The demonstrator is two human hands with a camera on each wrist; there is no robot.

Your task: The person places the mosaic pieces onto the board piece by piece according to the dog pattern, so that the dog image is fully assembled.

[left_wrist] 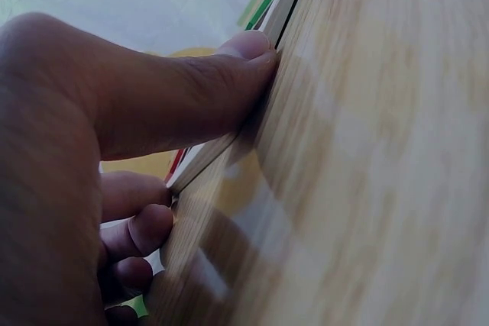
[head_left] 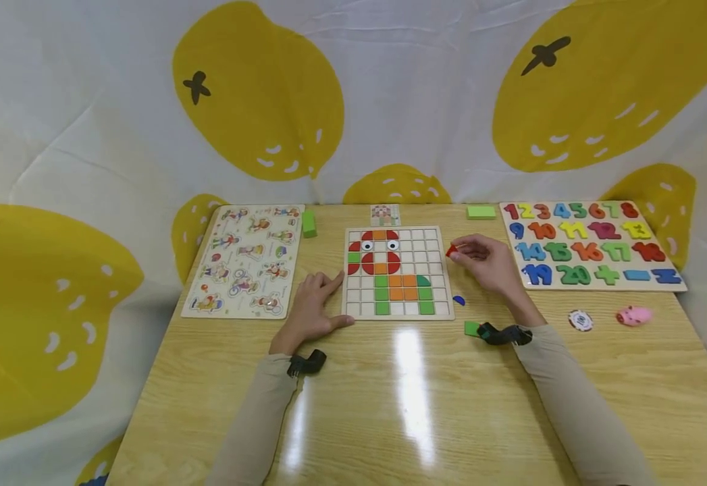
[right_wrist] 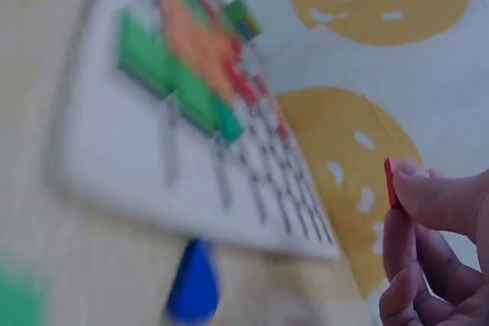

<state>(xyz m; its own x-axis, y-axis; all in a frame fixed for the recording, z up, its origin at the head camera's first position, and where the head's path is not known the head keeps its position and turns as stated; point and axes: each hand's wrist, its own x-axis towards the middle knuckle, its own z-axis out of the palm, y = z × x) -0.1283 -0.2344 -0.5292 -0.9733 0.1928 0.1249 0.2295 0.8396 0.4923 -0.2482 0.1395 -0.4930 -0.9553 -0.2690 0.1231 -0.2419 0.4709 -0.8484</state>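
Observation:
A wooden grid board (head_left: pixel 367 309) lies on the table, with red, orange, green and white pieces and two eye pieces in its squares. My left hand (head_left: pixel 312 309) rests at its near left corner. In the left wrist view the thumb (left_wrist: pixel 206 89) presses the board's edge, with the forefinger at another side. Just off the board's right side, my right hand (head_left: pixel 485 262) pinches a small red block (right_wrist: pixel 391 182) between thumb and forefinger, above the table. A blue rounded block (head_left: pixel 459 300) lies beside the board. Nearer me, a green block (head_left: pixel 471 328) is partly covered by the right wrist strap.
Behind the board lies a small picture card (head_left: pixel 385 215). A picture peg puzzle (head_left: pixel 195 307) is to the left, a number puzzle (head_left: pixel 596 287) to the right. Green blocks (head_left: pixel 309 224) stand near both puzzles. A poker chip (head_left: pixel 581 320) and pink pig toy (head_left: pixel 634 315) lie at right.

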